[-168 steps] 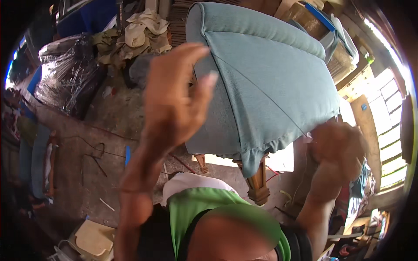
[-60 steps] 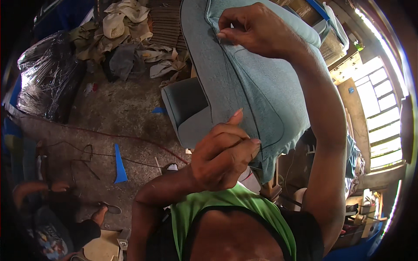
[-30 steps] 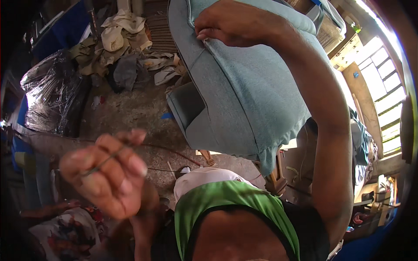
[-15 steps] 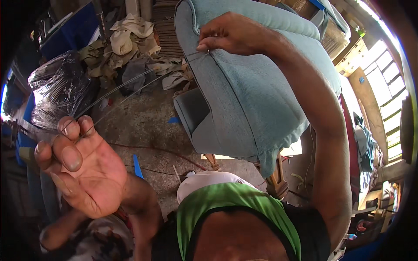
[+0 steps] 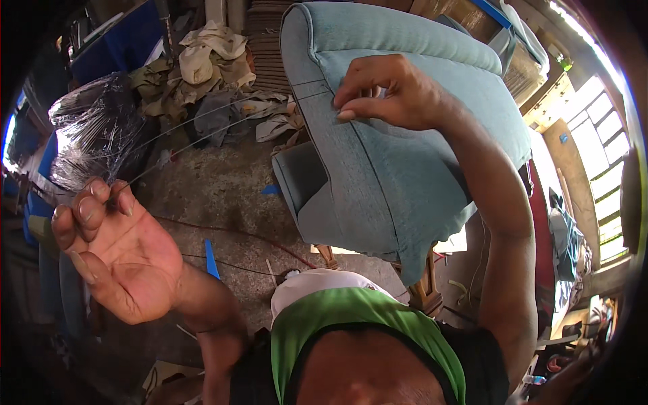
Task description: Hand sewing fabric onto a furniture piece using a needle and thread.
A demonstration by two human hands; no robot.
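Observation:
A pale blue upholstered seat (image 5: 432, 71) stands before me, a dark seam running down its near side. A thin thread (image 5: 202, 140) stretches in two strands from the seat's upper left edge to my left hand. My left hand (image 5: 128, 253) is raised palm up at the left, its fingers curled, with the thread caught among the fingertips. My right hand (image 5: 398, 94) is beside the seam, thumb and fingers drawn together in a pinch. Whatever lies between those fingertips is too small or hidden to tell.
A plastic-wrapped bundle (image 5: 98, 135) stands at the left. Cloth scraps (image 5: 202, 61) are heaped behind it. A red cord (image 5: 236, 231) and a blue strip (image 5: 212, 260) lie on the floor. Wooden legs (image 5: 424, 287) show under the seat. A barred window (image 5: 604, 148) is at the right.
My right hand has moved right and down, away from the seat's upper left edge. My left hand has shifted slightly left, still with the thread. The seat appears slightly farther right in view.

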